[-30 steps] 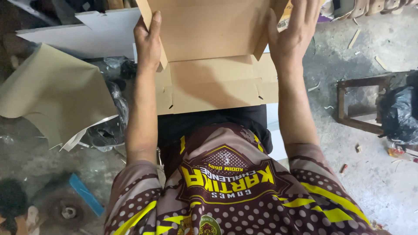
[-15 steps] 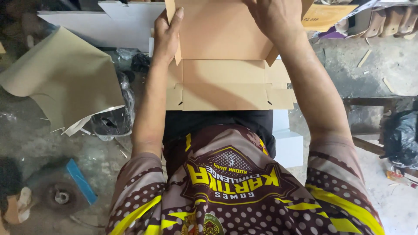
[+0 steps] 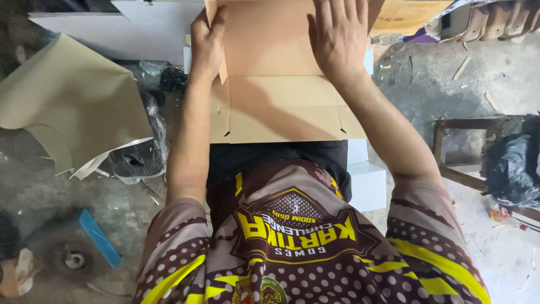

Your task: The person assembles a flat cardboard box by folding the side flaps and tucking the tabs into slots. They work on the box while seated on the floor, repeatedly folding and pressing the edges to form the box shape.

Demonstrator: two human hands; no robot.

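Note:
A flat brown cardboard box blank [image 3: 281, 107] lies in front of me over my lap, with fold lines and small slits near its lower corners. My left hand [image 3: 207, 45] grips its raised left side flap, thumb and fingers pinching the edge. My right hand [image 3: 339, 36] lies palm down with fingers spread on the upper panel, right of the middle. The top of the blank runs out of view.
A loose tan cardboard sheet [image 3: 67, 101] lies at the left on black plastic bags [image 3: 138, 160]. White boards [image 3: 124, 28] lie behind. A wooden stool frame [image 3: 467, 152] and a black bag [image 3: 514, 169] stand at the right; a blue strip [image 3: 100, 239] lies lower left.
My right hand has moved from the right flap's edge onto the upper panel and now presses flat. My left hand keeps its hold on the left flap. The view has shifted slightly.

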